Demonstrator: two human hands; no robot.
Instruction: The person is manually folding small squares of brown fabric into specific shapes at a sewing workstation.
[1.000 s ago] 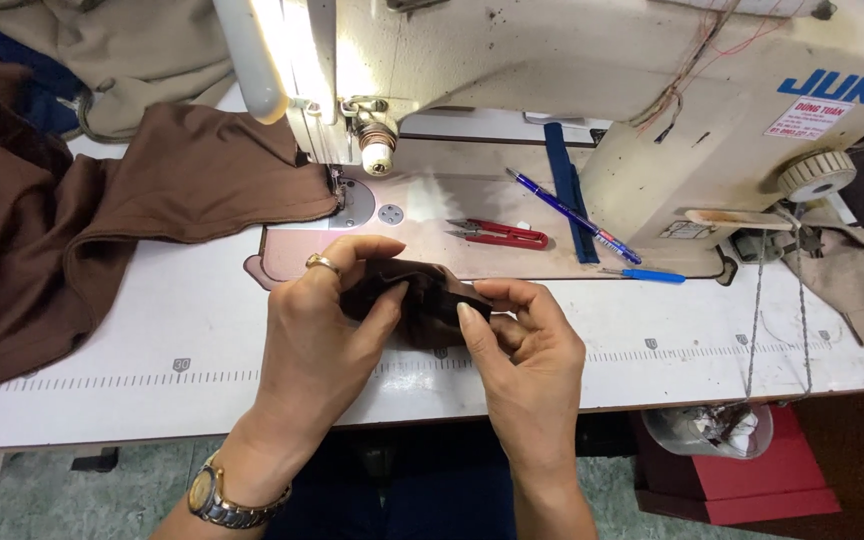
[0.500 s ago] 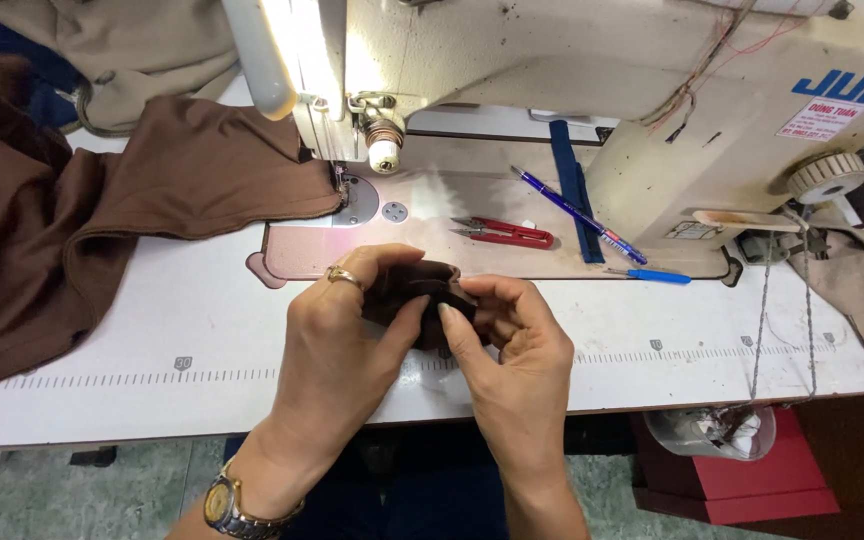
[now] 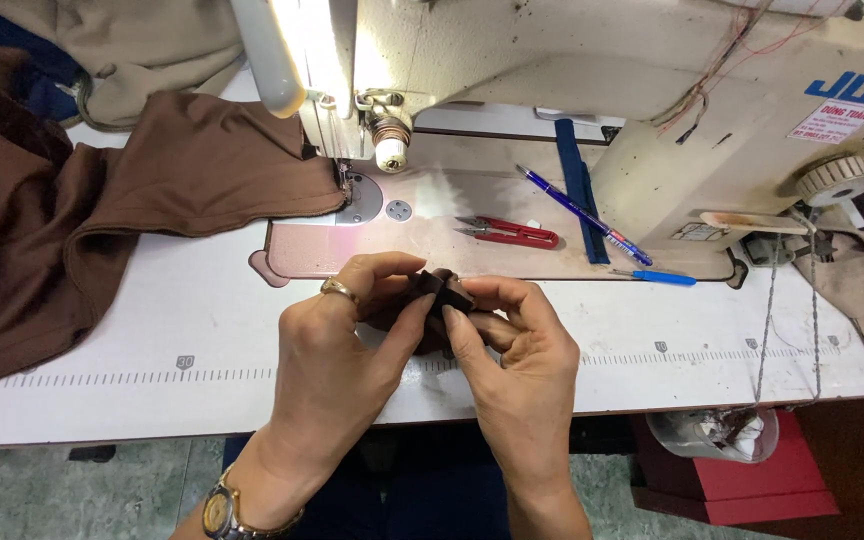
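Pinching a small dark brown fabric piece (image 3: 439, 292) between both hands, I keep it raised just off the table (image 3: 152, 340) in front of me, at about 6 o'clock from the sewing machine's needle plate (image 3: 364, 200). My left hand (image 3: 337, 345) curls around it from 9 o'clock, thumb and forefinger closed on its near edge, a ring on one finger. My right hand (image 3: 512, 350) meets it from 3 o'clock, fingertips clamped on the opposite edge, so the two hands come together on the piece and hide most of it; I cannot tell how it is folded.

I judge I hold it this close and this high so the lamp (image 3: 297, 40) above the needle lights the edges I am working.

The large brown garment (image 3: 102, 210) sprawls away at 9 to 10 o'clock, one hem tucked under the presser foot (image 3: 344, 185), which seems to park it there while my hands are busy. The red thread snips (image 3: 510, 233) lie on the machine bed at 1 o'clock, near enough to grab. Just beyond them, at 2 o'clock, a blue pen (image 3: 580, 213) rests slanted across a dark blue strip (image 3: 580, 190), and a second short blue pen (image 3: 657, 276) lies at the bed's front edge. A thin chain (image 3: 770, 320) hangs down at 3 o'clock.
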